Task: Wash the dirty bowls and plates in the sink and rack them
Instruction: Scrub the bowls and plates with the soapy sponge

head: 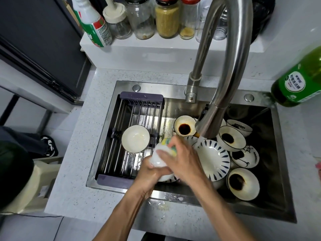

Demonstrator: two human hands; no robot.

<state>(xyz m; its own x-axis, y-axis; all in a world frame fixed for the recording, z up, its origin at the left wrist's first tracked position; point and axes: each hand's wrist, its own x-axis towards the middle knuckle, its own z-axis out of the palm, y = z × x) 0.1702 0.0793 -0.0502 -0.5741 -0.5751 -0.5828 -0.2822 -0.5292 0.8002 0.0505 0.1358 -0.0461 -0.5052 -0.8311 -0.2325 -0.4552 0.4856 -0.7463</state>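
My left hand point(149, 173) grips a white bowl point(159, 158) turned bottom-up over the sink, its blue-striped rim showing below. My right hand point(180, 159) presses a yellow-green sponge point(167, 143) against that bowl. One clean white bowl point(135, 138) sits upright in the dark rack point(128, 112) across the sink's left half. To the right lie several dirty dishes: a blue-striped plate point(212, 160) and bowls with dark sauce stains point(184, 127), point(231, 138), point(243, 183).
The steel faucet point(224, 66) arches over the sink point(191, 193), its spout above the dish pile. A green detergent bottle point(298, 84) stands at the right rear corner. Jars and a spray bottle point(93, 23) line the back shelf. Speckled counter surrounds the sink.
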